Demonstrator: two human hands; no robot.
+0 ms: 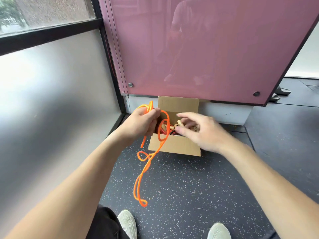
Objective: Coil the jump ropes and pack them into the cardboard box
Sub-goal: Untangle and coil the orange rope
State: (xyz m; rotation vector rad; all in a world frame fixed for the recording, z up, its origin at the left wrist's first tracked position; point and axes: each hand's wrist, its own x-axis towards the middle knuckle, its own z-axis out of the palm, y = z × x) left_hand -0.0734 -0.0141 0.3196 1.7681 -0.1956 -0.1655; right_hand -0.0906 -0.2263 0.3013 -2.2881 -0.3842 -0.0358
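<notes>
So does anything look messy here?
Yes. The orange jump rope isn't coiled: it dangles in loose tangly loops from the left hand, down in front of the cardboard box toward the floor.

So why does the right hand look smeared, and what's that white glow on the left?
Head view: the right hand is motion-blurred over the cardboard box; the left hand gripping the orange jump rope looks sharper. Daylight glares off the frosted glass panel; wide-angle distortion tilts the pink panel.

One cardboard box [174, 145], one orange rope [146, 167], two shoes [127, 223].
</notes>
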